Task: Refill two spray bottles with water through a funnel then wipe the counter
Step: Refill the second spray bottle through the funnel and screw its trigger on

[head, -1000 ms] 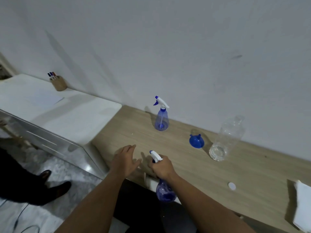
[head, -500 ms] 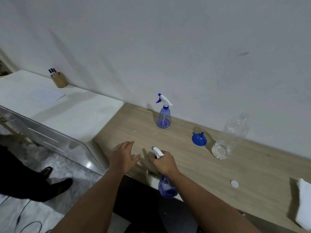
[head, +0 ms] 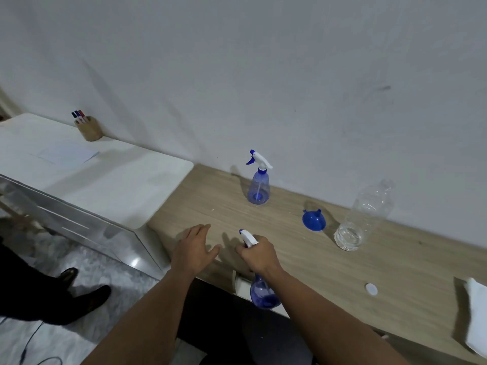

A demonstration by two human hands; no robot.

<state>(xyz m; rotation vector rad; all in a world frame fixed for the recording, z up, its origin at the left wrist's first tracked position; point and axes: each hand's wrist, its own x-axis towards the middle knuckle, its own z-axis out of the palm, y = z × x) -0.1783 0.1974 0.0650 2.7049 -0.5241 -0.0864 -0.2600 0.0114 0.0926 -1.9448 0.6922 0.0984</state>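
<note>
Here, at the far left, a wooden pen cup [head: 90,129] stood by the wall on a smooth white cabinet top [head: 110,185], with a sheet of paper [head: 66,155] lying flat beside it. The left hand [head: 193,250] hovered over the near edge of the wood-grain counter [head: 395,272], fingers straight and slightly spread, holding nothing. Just beside it, the right hand [head: 259,255] was wrapped around the neck of the near spray bottle [head: 261,296], below its white trigger head, and the translucent blue body hung at the counter's front edge.

The step looked like bringing this bottle onto the counter to unscrew its head. Done well, it would be set down upright with the free hand steadying the smooth, rounded body while the other twists the collar.

Farther back, the second spray bottle [head: 258,189] stood upright near the wall. To its right the blue plastic funnel [head: 313,219] lay tipped on its rim, near a clear ribbed water bottle [head: 363,219], uncapped, with a little water in it. A small white cap [head: 371,289] lay flat nearer the front, and a white cloth [head: 477,317] lay at the far right.
</note>
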